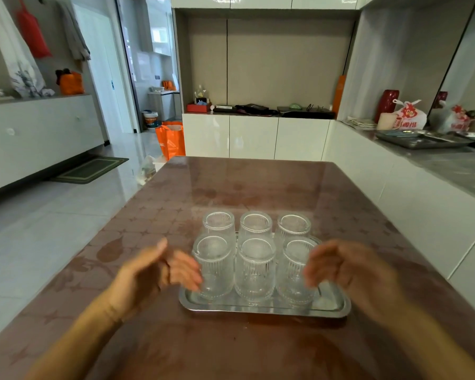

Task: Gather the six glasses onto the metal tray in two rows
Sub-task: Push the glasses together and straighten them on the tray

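Note:
Several clear ribbed glasses stand upright on a metal tray [263,309] in two rows of three. The near row holds a left glass [215,266], a middle glass [255,270] and a right glass [294,270]; the far row [255,223] stands close behind. My left hand [159,270] hovers just left of the near left glass, fingers apart and blurred, holding nothing. My right hand [348,267] hangs at the tray's right side, overlapping the near right glass, also spread and blurred.
The tray rests on a brown patterned table [258,182]. A grey counter [450,165] runs along the right with trays, a white cup and a plastic bag. White cabinets stand behind the table; tiled floor and an orange bag lie to the left.

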A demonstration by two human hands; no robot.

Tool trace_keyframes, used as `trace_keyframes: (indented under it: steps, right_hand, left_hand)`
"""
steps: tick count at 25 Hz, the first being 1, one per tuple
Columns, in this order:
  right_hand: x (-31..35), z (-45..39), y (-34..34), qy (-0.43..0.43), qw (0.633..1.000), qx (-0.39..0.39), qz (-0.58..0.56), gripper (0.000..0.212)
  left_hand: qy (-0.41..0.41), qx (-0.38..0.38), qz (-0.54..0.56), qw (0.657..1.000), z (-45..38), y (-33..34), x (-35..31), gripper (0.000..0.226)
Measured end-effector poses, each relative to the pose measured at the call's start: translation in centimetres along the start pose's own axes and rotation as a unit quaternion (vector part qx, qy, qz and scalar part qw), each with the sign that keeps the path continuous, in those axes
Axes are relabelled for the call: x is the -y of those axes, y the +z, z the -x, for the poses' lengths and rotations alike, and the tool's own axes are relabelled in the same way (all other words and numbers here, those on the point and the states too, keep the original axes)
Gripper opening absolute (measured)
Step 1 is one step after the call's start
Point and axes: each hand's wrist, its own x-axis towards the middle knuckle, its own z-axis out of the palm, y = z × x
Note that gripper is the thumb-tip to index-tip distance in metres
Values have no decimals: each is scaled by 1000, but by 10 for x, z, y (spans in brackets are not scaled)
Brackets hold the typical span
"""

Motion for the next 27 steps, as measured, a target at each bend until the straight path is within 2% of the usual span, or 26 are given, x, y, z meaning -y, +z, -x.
trace_keyframes:
  steps: [2,4,6,8,11,15,19,21,23,25,26,27]
  right_hand:
    - [13,-20,-29,-31,985,-158,-62,40]
    - [5,-47,-50,0,965,-260,-25,51]
    - [-15,-73,-51,72,962,-261,39,59]
    - [-38,-90,-46,137,961,-235,56,65]
    - [-55,-104,-39,178,959,-220,-16,69]
    - [-67,-107,-40,216,948,-220,-80,73]
    - [-70,-105,-38,232,940,-233,-92,61]
    - [-70,-104,-35,234,939,-239,-87,62]
    - [-67,-98,-38,200,938,-282,-39,69]
    - [-64,-84,-41,145,923,-357,3,72]
    - [-61,-74,-36,124,921,-370,3,73]
    - [-62,-65,-31,127,928,-351,-9,74]
  left_hand:
    - [56,-155,43,985,-24,-19,-9,55]
    - [48,-215,36,975,-60,-26,-8,55]
    - [-21,-195,-23,980,-91,-20,3,59]
    - [-87,-155,-43,983,-109,-16,18,68]
    - [-119,-141,15,983,-120,-18,30,75]
    - [-135,-128,24,982,-120,-23,35,72]
    - [-138,-120,29,983,-116,-16,37,70]
    - [-144,-130,22,981,-116,-10,35,75]
    - [-119,-173,6,978,-111,-14,36,82]
    - [-54,-255,18,965,-100,-25,42,84]
    - [-28,-281,52,958,-89,-23,41,86]
    - [-26,-268,88,959,-80,-20,46,88]
